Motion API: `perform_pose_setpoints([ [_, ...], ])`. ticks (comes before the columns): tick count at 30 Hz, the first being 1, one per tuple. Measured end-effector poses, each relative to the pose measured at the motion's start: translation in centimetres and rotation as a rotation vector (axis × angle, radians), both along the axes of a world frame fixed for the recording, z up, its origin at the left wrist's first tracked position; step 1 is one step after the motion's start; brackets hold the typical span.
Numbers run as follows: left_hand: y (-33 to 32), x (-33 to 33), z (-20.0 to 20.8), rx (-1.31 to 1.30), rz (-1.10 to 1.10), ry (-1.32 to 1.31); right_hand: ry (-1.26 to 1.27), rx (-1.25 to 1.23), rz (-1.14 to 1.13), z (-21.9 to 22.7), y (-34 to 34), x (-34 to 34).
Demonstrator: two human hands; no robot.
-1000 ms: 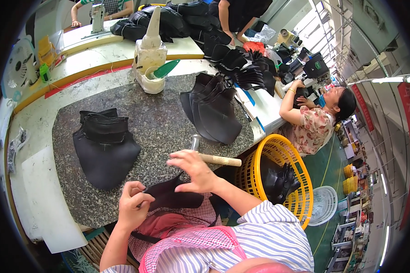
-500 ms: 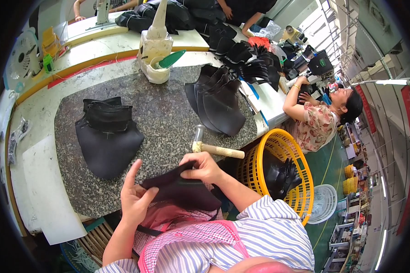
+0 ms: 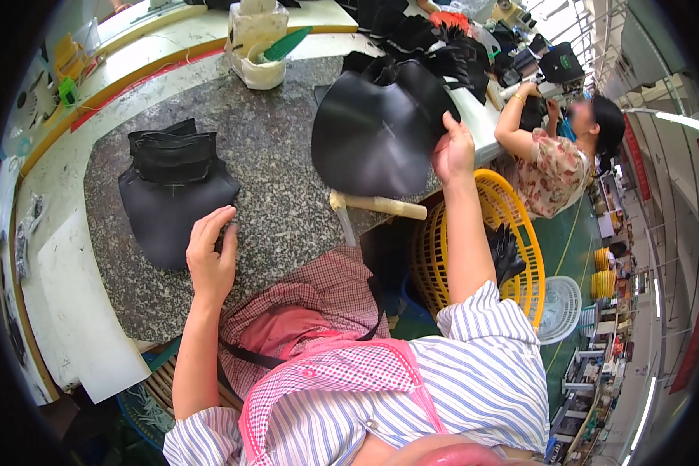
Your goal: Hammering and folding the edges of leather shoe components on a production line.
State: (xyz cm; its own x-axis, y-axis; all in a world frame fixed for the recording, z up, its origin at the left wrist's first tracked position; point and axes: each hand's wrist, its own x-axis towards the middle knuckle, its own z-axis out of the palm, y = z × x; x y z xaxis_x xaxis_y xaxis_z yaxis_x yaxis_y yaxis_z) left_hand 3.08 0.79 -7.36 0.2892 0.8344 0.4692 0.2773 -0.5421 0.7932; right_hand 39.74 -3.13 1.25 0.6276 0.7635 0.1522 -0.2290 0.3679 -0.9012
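My right hand (image 3: 453, 152) grips the right edge of a broad black leather-like piece (image 3: 377, 128), thumb toward its face. The piece covers most of the right stack of similar black pieces (image 3: 359, 62), whose top edges show behind it. My left hand (image 3: 212, 252) holds nothing; its fingers are stretched, the thumb apart, beside the lower right edge of the left stack of black pieces (image 3: 180, 203). Below the broad piece lies a hammer (image 3: 380, 206) with a pale handle, near the edge of the speckled stone slab (image 3: 276, 167).
A yellow basket (image 3: 537, 256) with black pieces stands right of the table, a white basket (image 3: 561, 311) beyond it. At the slab's back sits a glue-crusted container (image 3: 258, 66) holding a green-handled tool (image 3: 287, 44). A co-worker (image 3: 555, 155) works at the right. More black pieces (image 3: 419, 39) lie behind.
The black piece that both hands held before my body is now over the right stack, carried by my right hand. My left hand has let go and rests nearer the left stack.
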Motion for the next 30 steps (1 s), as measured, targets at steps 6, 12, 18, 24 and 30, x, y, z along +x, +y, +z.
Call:
perform_pose_setpoints([
  [6, -0.1, 0.7, 0.2, 0.164, -0.062, 0.1, 0.133, -0.028, -0.152, -4.4, -0.5, 3.8],
  [12, -0.1, 0.4, -0.1, 0.122, -0.066, 0.122, 0.209, 0.015, -0.09, -5.4, -1.1, 3.1],
  [18, -0.3, 0.3, -0.1, 0.111, -0.071, 0.121, 0.245, -0.073, -0.11, -6.0, -1.5, 4.6],
  [24, -0.3, 0.4, -0.3, 0.105, -0.075, 0.123, 0.375, -0.067, 0.023, -6.3, -2.5, 5.9],
  [30, -0.4, 0.2, -0.3, 0.107, -0.079, 0.128, 0.348, -0.094, -0.041, -4.9, -2.4, 3.6],
])
